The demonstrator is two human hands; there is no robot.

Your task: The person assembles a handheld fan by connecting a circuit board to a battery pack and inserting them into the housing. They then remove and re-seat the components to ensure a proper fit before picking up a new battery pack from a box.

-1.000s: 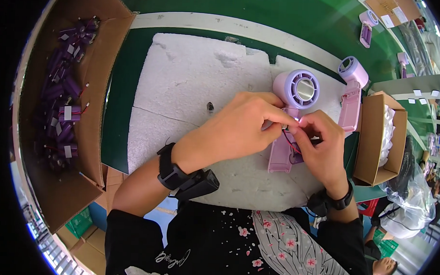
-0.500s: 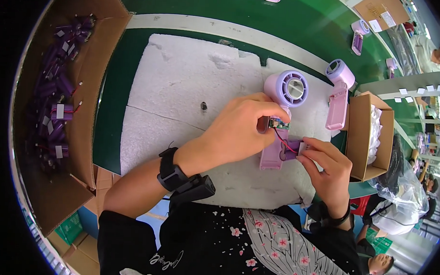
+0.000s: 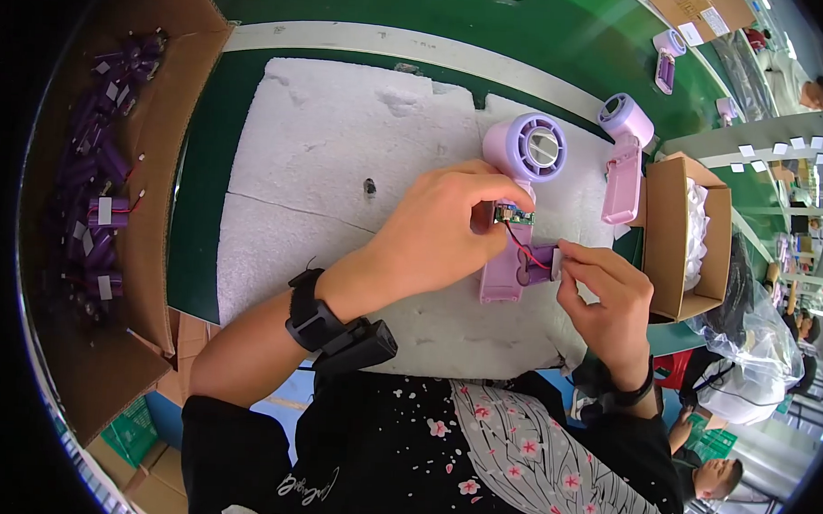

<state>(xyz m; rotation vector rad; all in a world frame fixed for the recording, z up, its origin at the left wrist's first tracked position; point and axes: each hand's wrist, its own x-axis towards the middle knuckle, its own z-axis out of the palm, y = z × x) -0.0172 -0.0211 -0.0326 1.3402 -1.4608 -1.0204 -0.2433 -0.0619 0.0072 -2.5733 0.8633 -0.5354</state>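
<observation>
A lilac handheld fan (image 3: 527, 149) lies on the white foam sheet with its pink handle shell (image 3: 501, 287) open toward me. My left hand (image 3: 435, 231) is closed around the top of the handle, thumb and fingers at the small green circuit board (image 3: 514, 214). Red and black wires (image 3: 527, 246) run from the board to a purple battery pack (image 3: 538, 269), which sits tilted at the shell's right side. My right hand (image 3: 612, 305) pinches the white label end of that pack between thumb and index finger.
The foam sheet (image 3: 307, 145) covers the green bench. A carton (image 3: 195, 86) of purple battery packs stands at left. At right lie another open fan (image 3: 625, 169) and a small box (image 3: 661, 257) with white pieces. More fans are on the far green surface; people sit at right.
The whole view has shifted slightly, so the scene sits a little higher and to the left. Both hands keep their holds; the right fingers have changed slightly at the battery pack's end.
</observation>
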